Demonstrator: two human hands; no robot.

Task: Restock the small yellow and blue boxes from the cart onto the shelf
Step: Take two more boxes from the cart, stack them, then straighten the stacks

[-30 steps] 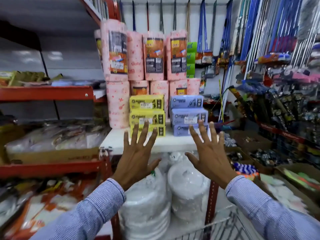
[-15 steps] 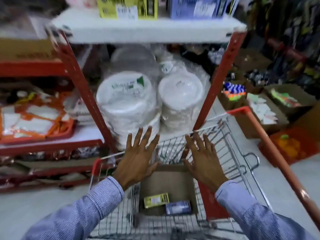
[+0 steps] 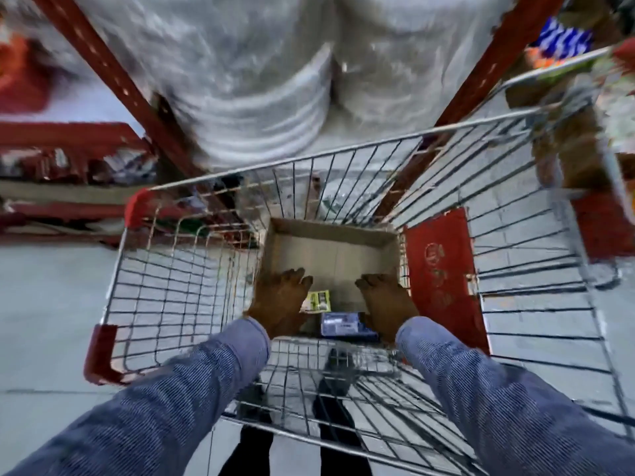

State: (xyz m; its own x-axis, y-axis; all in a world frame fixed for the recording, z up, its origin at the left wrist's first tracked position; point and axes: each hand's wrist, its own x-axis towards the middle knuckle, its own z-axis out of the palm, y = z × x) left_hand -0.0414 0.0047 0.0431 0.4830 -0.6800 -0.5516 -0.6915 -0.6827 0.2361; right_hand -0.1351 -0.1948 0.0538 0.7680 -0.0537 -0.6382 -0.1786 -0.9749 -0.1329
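Observation:
Both my hands are down inside an open cardboard carton [image 3: 330,249] that sits in the wire cart [image 3: 178,269]. My left hand [image 3: 280,300] hovers over the left end of a small yellow box [image 3: 318,301], fingers curled downward. My right hand [image 3: 386,298] sits just right of a small blue box [image 3: 343,325], fingers also curled down. Whether either hand touches a box cannot be told; the picture is blurred. The shelf's stocked top level is out of view.
Red shelf uprights [image 3: 113,80] rise in front of the cart, with wrapped stacks of white disposable plates [image 3: 254,97] between them. A red panel [image 3: 443,280] lines the cart's right side. Grey floor lies to the left; boxes of goods stand at right.
My view has dropped from the shelf to the cart. Both hands have gone from spread in the air down into the carton, next to the yellow and blue boxes.

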